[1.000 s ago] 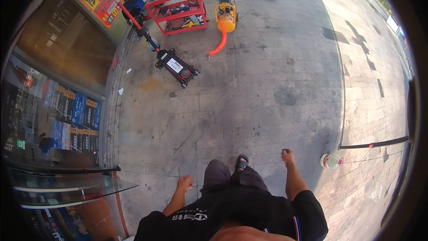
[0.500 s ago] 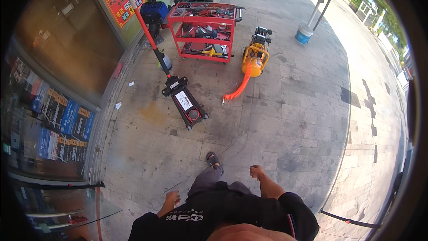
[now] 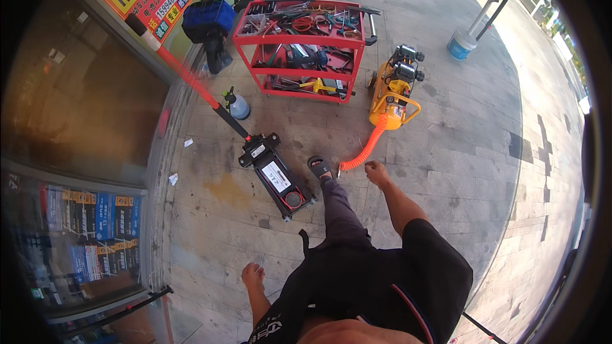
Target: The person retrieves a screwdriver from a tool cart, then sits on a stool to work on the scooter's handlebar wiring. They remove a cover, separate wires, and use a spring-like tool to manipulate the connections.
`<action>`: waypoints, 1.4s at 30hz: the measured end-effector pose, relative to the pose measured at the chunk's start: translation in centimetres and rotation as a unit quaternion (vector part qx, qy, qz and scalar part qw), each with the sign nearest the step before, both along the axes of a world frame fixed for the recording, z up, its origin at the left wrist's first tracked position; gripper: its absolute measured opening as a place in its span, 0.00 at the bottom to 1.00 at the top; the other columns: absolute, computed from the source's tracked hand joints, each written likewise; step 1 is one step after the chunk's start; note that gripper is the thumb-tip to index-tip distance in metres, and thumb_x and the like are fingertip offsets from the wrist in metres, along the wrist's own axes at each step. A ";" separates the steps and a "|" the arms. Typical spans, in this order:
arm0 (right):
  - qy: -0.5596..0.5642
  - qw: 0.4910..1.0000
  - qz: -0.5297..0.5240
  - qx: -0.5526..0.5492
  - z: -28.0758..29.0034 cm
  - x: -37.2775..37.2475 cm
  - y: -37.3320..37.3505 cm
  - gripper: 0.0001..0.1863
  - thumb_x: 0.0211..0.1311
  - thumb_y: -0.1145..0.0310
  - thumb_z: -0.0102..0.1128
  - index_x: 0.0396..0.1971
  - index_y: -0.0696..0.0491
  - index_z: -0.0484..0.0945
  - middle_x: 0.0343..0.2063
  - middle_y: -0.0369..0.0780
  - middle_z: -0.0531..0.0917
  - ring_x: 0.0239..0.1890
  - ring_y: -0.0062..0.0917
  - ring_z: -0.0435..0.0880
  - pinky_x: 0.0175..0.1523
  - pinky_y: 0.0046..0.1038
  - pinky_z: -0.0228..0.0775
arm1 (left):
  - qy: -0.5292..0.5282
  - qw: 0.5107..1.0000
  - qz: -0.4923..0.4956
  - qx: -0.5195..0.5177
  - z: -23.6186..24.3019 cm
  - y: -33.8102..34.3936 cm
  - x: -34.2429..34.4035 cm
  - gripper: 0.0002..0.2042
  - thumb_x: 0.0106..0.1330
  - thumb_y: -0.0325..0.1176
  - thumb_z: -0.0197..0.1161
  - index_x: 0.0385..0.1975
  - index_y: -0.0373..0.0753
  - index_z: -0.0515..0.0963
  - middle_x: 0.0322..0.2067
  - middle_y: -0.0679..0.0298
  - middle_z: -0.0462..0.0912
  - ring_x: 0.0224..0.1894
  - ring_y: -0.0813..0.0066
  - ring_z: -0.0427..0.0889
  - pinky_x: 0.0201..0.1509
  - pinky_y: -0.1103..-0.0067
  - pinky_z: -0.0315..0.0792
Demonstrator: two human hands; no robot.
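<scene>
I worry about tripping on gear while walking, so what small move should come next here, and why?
I'd probably place the next step clear of the coiled orange hose: its loose end lies on the ground close beside the dark open-toed sandal, and the low black floor jack with its long red handle is on the other side, so the gap looks narrow.

coiled hose (image 3: 366, 151): orange | floor jack (image 3: 280, 186): black, red | tool cart (image 3: 299, 41): red | compressor (image 3: 384, 86): yellow, black
</scene>
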State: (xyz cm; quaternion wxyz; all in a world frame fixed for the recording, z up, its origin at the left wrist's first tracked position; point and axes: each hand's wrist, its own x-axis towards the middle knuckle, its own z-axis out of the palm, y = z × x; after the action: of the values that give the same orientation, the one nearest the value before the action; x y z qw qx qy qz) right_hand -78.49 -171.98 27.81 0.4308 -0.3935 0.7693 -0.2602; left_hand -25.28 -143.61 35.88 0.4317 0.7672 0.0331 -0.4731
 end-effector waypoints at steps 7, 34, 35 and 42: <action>0.051 0.985 0.031 -0.162 7.0 1.6 -35.9 0.16 0.63 0.62 0.58 0.46 0.55 0.81 0.38 0.47 0.87 0.45 0.38 0.87 0.52 0.34 0.76 | 0.055 0.975 -0.096 0.193 3.5 -7.3 -7.3 0.20 0.67 0.42 0.60 0.53 0.35 0.72 0.47 0.52 0.79 0.41 0.58 0.82 0.38 0.70 0.76; 0.108 0.966 0.052 -0.228 8.9 3.4 -68.9 0.15 0.62 0.62 0.59 0.45 0.53 0.82 0.38 0.46 0.87 0.44 0.40 0.86 0.49 0.37 0.77 | 0.017 0.978 0.022 0.207 11.7 -27.1 -12.9 0.25 0.67 0.44 0.61 0.59 0.37 0.70 0.50 0.53 0.79 0.45 0.58 0.82 0.40 0.70 0.75; 0.118 0.959 0.069 -0.248 9.4 4.6 -69.4 0.14 0.63 0.62 0.60 0.45 0.52 0.82 0.36 0.45 0.87 0.40 0.38 0.87 0.47 0.35 0.77 | 0.024 0.976 0.066 0.208 12.0 -27.8 -13.1 0.24 0.67 0.44 0.61 0.59 0.36 0.70 0.50 0.53 0.79 0.45 0.58 0.82 0.40 0.70 0.75; 0.098 0.863 0.330 -0.370 10.9 15.3 -73.5 0.10 0.61 0.66 0.58 0.38 0.52 0.84 0.35 0.44 0.86 0.42 0.40 0.84 0.50 0.39 0.74 | -0.028 0.981 0.069 0.178 14.4 -31.7 -13.9 0.23 0.68 0.44 0.61 0.58 0.37 0.70 0.49 0.54 0.80 0.44 0.59 0.83 0.40 0.70 0.76</action>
State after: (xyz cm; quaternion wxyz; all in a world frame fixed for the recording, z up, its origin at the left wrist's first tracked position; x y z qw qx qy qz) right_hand -63.23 -245.44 38.67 0.2365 -0.7780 0.4807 -0.3282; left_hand -39.15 -175.26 50.27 0.3210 0.8405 0.1578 -0.4070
